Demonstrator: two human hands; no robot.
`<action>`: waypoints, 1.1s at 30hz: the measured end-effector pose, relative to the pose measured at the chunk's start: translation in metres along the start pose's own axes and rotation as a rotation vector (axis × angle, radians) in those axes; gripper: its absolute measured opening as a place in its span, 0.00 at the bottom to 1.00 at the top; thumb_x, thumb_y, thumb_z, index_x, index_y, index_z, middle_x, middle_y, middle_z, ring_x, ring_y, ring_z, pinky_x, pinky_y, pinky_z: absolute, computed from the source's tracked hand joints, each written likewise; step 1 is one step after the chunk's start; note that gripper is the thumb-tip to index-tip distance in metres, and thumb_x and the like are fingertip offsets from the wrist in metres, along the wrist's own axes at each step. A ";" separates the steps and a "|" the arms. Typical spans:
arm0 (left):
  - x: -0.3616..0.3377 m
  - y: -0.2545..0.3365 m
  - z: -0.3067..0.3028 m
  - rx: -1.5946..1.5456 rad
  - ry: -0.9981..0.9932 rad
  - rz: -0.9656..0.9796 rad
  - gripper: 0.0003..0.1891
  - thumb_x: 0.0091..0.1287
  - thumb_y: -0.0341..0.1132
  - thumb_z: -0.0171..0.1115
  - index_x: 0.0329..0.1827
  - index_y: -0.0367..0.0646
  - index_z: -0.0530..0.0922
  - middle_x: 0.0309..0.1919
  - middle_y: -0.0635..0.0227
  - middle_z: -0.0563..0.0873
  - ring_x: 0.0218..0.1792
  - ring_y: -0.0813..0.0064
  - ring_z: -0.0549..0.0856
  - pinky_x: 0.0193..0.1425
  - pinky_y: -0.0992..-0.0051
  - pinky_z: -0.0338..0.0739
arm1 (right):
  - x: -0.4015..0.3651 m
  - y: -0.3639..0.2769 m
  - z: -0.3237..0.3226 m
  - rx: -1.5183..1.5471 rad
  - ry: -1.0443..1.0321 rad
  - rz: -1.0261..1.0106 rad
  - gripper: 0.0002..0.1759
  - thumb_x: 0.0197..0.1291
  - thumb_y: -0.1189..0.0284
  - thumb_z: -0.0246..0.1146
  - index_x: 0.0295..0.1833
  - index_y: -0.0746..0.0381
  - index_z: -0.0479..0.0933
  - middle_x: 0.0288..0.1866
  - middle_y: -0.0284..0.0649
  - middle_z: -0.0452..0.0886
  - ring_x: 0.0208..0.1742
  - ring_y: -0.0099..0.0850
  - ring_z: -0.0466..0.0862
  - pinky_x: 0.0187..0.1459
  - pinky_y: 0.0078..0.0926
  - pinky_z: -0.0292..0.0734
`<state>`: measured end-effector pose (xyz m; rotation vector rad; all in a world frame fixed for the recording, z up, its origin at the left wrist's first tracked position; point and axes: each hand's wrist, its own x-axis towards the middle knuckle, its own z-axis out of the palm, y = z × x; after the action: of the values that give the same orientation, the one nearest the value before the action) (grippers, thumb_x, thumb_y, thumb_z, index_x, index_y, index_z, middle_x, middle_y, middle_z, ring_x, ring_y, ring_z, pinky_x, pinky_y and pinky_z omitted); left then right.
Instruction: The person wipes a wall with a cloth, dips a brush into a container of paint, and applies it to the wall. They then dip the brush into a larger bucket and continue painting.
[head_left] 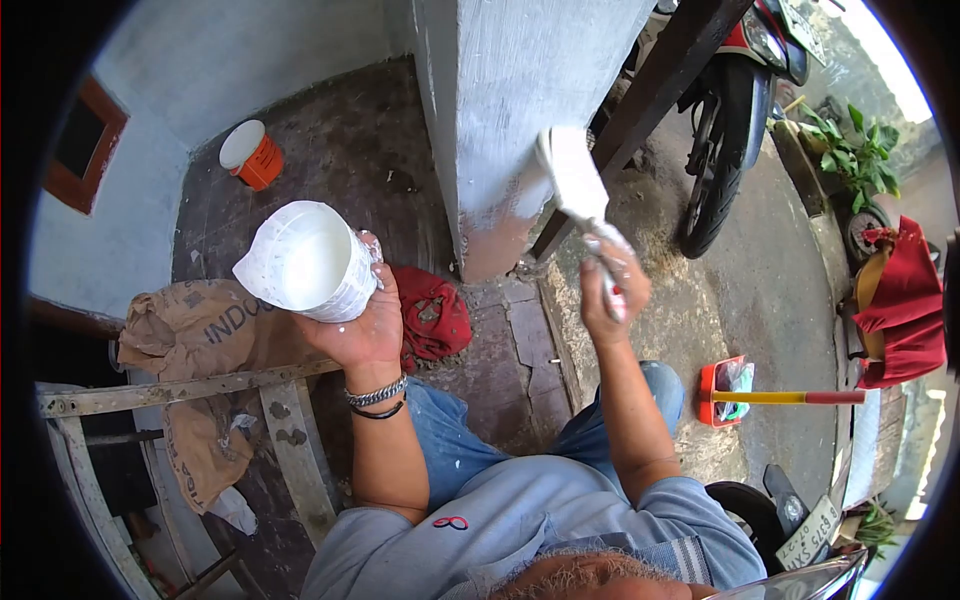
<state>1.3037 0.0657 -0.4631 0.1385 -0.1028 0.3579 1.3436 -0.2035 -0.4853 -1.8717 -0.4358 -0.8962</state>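
My left hand (362, 335) is wrapped around a white plastic tub (362, 270) with white paint inside, its rim smeared with paint. In my right hand (618, 295) is the handle of a paintbrush (577, 172), whose wide bristles are coated white. The brush head points up and away from me, overlapping the edge of a pillar (510, 120) in this view. Most of the pillar is whitish; near its foot a patch looks brownish and bare.
An orange bucket (262, 170) with a whitish top stands by the wall. Brown paper sacks (190, 330), a metal frame (290, 430) and a red cloth (436, 312) lie at left. A dark post (650, 110), a motorbike wheel (722, 170) and a red basket (708, 395) are at right.
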 end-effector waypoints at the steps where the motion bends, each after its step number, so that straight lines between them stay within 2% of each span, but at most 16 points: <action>1: 0.000 0.000 -0.001 0.001 0.003 -0.001 0.32 0.67 0.57 0.53 0.65 0.42 0.72 0.56 0.57 0.80 0.56 0.54 0.78 0.48 0.64 0.84 | -0.019 0.014 0.007 -0.016 -0.044 0.073 0.10 0.61 0.76 0.64 0.47 0.67 0.83 0.47 0.50 0.86 0.52 0.38 0.86 0.54 0.31 0.78; 3: 0.001 0.000 -0.002 0.004 0.008 -0.005 0.33 0.67 0.58 0.53 0.65 0.42 0.72 0.56 0.57 0.80 0.56 0.54 0.78 0.48 0.64 0.84 | -0.062 0.040 0.019 0.026 -0.066 0.256 0.09 0.60 0.77 0.65 0.46 0.67 0.83 0.46 0.49 0.86 0.50 0.37 0.86 0.52 0.30 0.78; 6: 0.000 -0.001 -0.001 0.006 0.032 -0.008 0.33 0.66 0.58 0.53 0.66 0.43 0.72 0.56 0.57 0.80 0.57 0.53 0.78 0.49 0.63 0.83 | -0.111 0.061 0.022 0.035 -0.145 0.410 0.10 0.61 0.76 0.66 0.45 0.70 0.82 0.44 0.45 0.87 0.48 0.34 0.86 0.50 0.30 0.79; 9: 0.001 0.000 -0.005 -0.024 0.050 -0.002 0.33 0.66 0.58 0.53 0.66 0.43 0.72 0.57 0.57 0.79 0.57 0.53 0.78 0.49 0.63 0.83 | -0.137 0.054 0.017 0.363 -0.211 0.950 0.14 0.61 0.75 0.67 0.49 0.72 0.80 0.42 0.42 0.86 0.47 0.32 0.86 0.49 0.29 0.79; 10: 0.001 0.000 -0.004 -0.024 0.049 -0.001 0.33 0.66 0.59 0.53 0.67 0.44 0.71 0.58 0.57 0.79 0.57 0.53 0.78 0.49 0.62 0.83 | -0.136 0.046 0.016 0.511 -0.192 1.106 0.16 0.61 0.73 0.68 0.51 0.71 0.79 0.43 0.36 0.83 0.45 0.28 0.82 0.51 0.27 0.77; 13: 0.000 0.000 -0.004 -0.023 0.042 0.001 0.34 0.66 0.59 0.52 0.67 0.45 0.71 0.59 0.58 0.78 0.58 0.53 0.77 0.49 0.62 0.82 | -0.130 0.028 0.001 0.644 -0.399 0.983 0.25 0.60 0.64 0.69 0.56 0.69 0.76 0.54 0.38 0.77 0.56 0.27 0.76 0.59 0.27 0.70; 14: 0.000 0.000 -0.005 -0.020 0.037 -0.001 0.33 0.66 0.59 0.52 0.68 0.46 0.71 0.59 0.58 0.78 0.58 0.53 0.77 0.50 0.62 0.82 | -0.131 0.030 -0.005 0.735 -0.484 0.909 0.33 0.58 0.54 0.69 0.60 0.68 0.74 0.62 0.39 0.69 0.63 0.27 0.70 0.64 0.28 0.64; 17: 0.001 0.002 -0.007 -0.016 0.030 -0.003 0.33 0.66 0.59 0.52 0.68 0.47 0.71 0.59 0.58 0.78 0.58 0.53 0.77 0.50 0.62 0.82 | -0.106 -0.001 -0.016 1.020 -0.484 0.867 0.36 0.57 0.49 0.68 0.60 0.68 0.74 0.62 0.39 0.68 0.62 0.30 0.71 0.64 0.29 0.64; 19: -0.001 0.003 -0.007 -0.014 0.037 -0.001 0.33 0.66 0.59 0.53 0.68 0.47 0.71 0.60 0.58 0.78 0.58 0.53 0.77 0.49 0.62 0.81 | -0.086 -0.020 -0.024 0.982 -0.573 0.933 0.25 0.62 0.64 0.66 0.60 0.68 0.74 0.64 0.38 0.67 0.57 0.29 0.76 0.58 0.23 0.68; 20: -0.001 0.003 -0.007 -0.014 0.040 0.002 0.33 0.66 0.59 0.53 0.68 0.47 0.71 0.60 0.58 0.78 0.58 0.53 0.77 0.49 0.62 0.81 | -0.077 -0.028 -0.031 0.876 -0.660 1.038 0.22 0.63 0.69 0.65 0.60 0.68 0.74 0.64 0.39 0.67 0.55 0.28 0.77 0.56 0.21 0.69; 22: 0.000 0.004 -0.007 -0.021 0.028 0.004 0.33 0.66 0.59 0.53 0.68 0.47 0.71 0.60 0.58 0.78 0.58 0.52 0.77 0.49 0.63 0.81 | -0.082 -0.024 -0.032 0.710 -0.771 0.980 0.25 0.62 0.85 0.60 0.65 0.68 0.67 0.64 0.40 0.69 0.47 0.25 0.81 0.40 0.14 0.73; 25: -0.002 0.006 -0.005 -0.033 0.019 -0.004 0.33 0.66 0.59 0.52 0.68 0.47 0.71 0.60 0.58 0.78 0.58 0.52 0.77 0.49 0.63 0.81 | -0.112 -0.017 -0.011 0.752 -0.410 1.037 0.32 0.62 0.85 0.59 0.71 0.67 0.57 0.61 0.43 0.73 0.45 0.27 0.82 0.34 0.17 0.75; 26: -0.002 0.006 -0.004 -0.034 0.027 0.000 0.33 0.66 0.59 0.52 0.68 0.46 0.71 0.60 0.58 0.78 0.58 0.52 0.77 0.49 0.62 0.81 | -0.119 -0.010 -0.009 0.664 -0.391 1.054 0.38 0.61 0.87 0.57 0.75 0.65 0.49 0.59 0.47 0.77 0.45 0.29 0.83 0.35 0.20 0.77; 29: -0.003 0.007 -0.004 -0.043 0.014 -0.009 0.33 0.66 0.59 0.52 0.68 0.46 0.71 0.59 0.57 0.78 0.58 0.51 0.77 0.49 0.61 0.82 | -0.136 0.023 -0.006 0.803 -0.358 1.453 0.41 0.57 0.91 0.54 0.76 0.66 0.47 0.59 0.50 0.76 0.47 0.32 0.83 0.37 0.21 0.78; 30: -0.003 0.008 -0.003 -0.047 0.000 -0.019 0.33 0.66 0.59 0.52 0.68 0.46 0.71 0.59 0.57 0.78 0.58 0.51 0.77 0.50 0.61 0.82 | -0.137 0.019 0.006 0.854 -0.216 1.671 0.33 0.58 0.88 0.51 0.71 0.68 0.56 0.52 0.49 0.79 0.39 0.28 0.82 0.24 0.18 0.73; 33: -0.003 0.008 -0.003 -0.062 -0.007 -0.025 0.34 0.66 0.59 0.52 0.68 0.46 0.70 0.59 0.57 0.77 0.58 0.51 0.76 0.50 0.60 0.83 | -0.187 0.078 0.016 1.235 -0.425 1.819 0.19 0.63 0.81 0.50 0.60 0.69 0.65 0.43 0.42 0.80 0.31 0.24 0.78 0.18 0.18 0.66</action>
<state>1.2985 0.0730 -0.4659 0.0797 -0.1191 0.3291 1.2759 -0.2091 -0.6771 -0.6082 0.4622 0.8829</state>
